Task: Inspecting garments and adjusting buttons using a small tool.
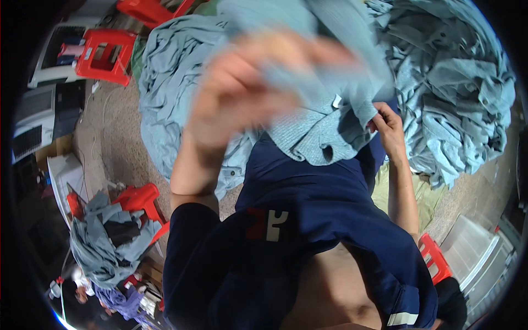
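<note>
A grey-blue knit garment (324, 137) with a ribbed edge and a small white tag (336, 101) lies across my lap, its upper part raised and blurred. My right hand (389, 129) is closed, pinching the garment's edge on the right side. Raised high over the cloth, close to the camera, is my left hand (247, 82), smeared by motion. Some of the knit shows between its thumb and fingers, but the blur hides whether they grip it.
Heaps of similar knits lie to the left (170, 82) and right (451, 88). Red plastic stools stand at far left (104, 55), lower left (140, 201) and lower right (434, 258); a garment (102, 247) drapes by the lower-left one. A clear plastic bin (473, 247) stands at right.
</note>
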The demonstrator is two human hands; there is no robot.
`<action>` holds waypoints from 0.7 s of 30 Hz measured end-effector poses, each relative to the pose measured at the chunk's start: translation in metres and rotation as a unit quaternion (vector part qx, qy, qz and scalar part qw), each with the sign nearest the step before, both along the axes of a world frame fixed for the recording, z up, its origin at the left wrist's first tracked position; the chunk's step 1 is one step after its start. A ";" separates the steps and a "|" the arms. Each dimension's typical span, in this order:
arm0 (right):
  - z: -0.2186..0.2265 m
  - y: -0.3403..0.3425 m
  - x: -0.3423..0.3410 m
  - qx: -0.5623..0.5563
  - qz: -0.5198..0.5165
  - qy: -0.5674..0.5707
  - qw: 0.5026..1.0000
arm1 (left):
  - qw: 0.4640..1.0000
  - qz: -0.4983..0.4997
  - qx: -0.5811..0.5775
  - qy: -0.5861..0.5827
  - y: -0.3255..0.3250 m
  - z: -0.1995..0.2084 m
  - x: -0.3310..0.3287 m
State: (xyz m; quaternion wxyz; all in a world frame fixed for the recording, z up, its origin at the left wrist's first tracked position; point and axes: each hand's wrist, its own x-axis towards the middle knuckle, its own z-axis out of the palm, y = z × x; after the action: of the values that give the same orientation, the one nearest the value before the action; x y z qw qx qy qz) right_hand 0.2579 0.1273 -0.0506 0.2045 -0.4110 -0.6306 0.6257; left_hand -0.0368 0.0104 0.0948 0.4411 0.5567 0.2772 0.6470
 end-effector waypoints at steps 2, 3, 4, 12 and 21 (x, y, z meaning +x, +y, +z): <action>0.020 -0.013 0.007 -0.007 -0.074 0.014 0.997 | 0.980 -0.186 -0.066 0.039 0.004 -0.013 0.036; 0.017 -0.016 0.019 0.007 -0.133 -0.061 0.989 | 0.960 -0.222 -0.162 0.061 0.002 -0.017 0.048; 0.000 -0.012 0.040 -0.047 -0.162 -0.019 0.986 | 0.940 -0.215 -0.249 0.089 0.000 -0.027 0.054; -0.042 -0.026 0.207 0.086 -0.125 -0.478 0.865 | 0.889 -0.093 -0.446 0.053 -0.037 -0.090 0.033; 0.036 0.009 0.024 0.488 -0.012 -0.130 0.863 | 0.901 -0.028 -0.380 0.206 -0.049 -0.092 0.037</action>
State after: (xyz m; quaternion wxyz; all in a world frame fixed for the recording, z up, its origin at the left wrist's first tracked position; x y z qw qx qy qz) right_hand 0.2822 0.1361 -0.0148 0.3027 -0.3441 -0.8710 0.1768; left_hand 0.0004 -0.0388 0.0028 0.5706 0.4751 0.5709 0.3505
